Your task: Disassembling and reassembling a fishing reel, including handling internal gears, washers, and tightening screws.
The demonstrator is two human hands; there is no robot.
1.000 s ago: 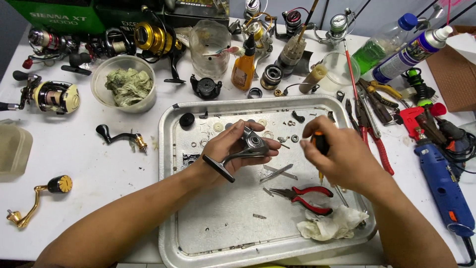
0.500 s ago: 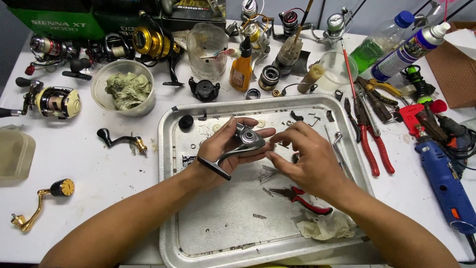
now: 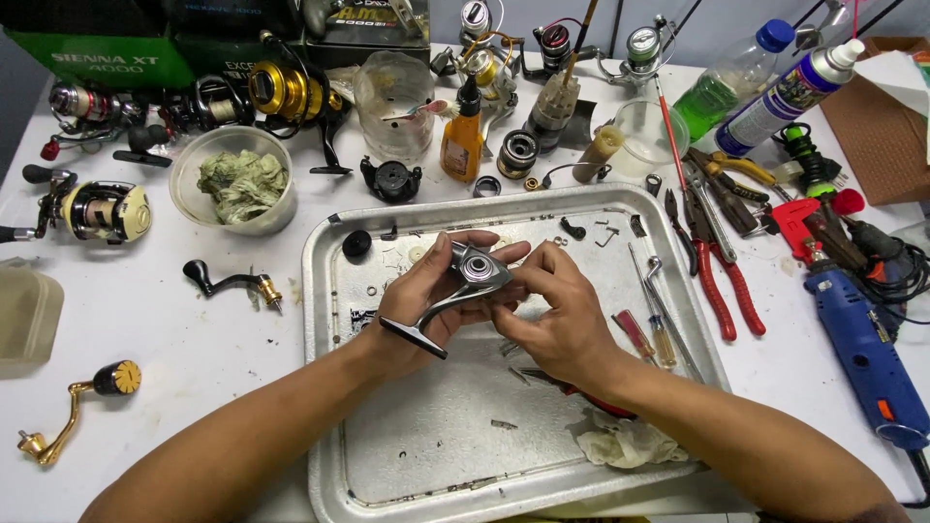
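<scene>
A: Entry. Left hand (image 3: 426,300) is closed around the grey metal reel body (image 3: 470,281), holding it above the metal tray (image 3: 325,320), foot pointing down-left, bearing seat facing up.

B: And the right hand (image 3: 554,310)?

A: A second ago it was off to the right of the tray, pinching a dark screwdriver-like tool. Half a second ago it had come in to the reel body. Now it is cupped against the body's right side, fingertips touching it. No tool can be seen in it; whether something small sits between the fingertips I cannot tell.

B: So the tool went down?

A: Judging by the frames, yes. Two small screwdrivers (image 3: 647,334) lie on the tray's right part, beside a long thin rod (image 3: 668,320). I read this as a switch from tool work to finger work on the body.

B: Anything else moved?

A: The red-handled pliers on the tray are now almost hidden under the right wrist. The white rag (image 3: 625,441) is unchanged at the tray's lower right. On the counter (image 3: 145,320), the bowl of greenish cloth (image 3: 235,179) and the black crank handle (image 3: 228,283) sit as before.

B: Reel body's location, for the record?

A: In both hands, over the tray's middle, not resting on it.
</scene>
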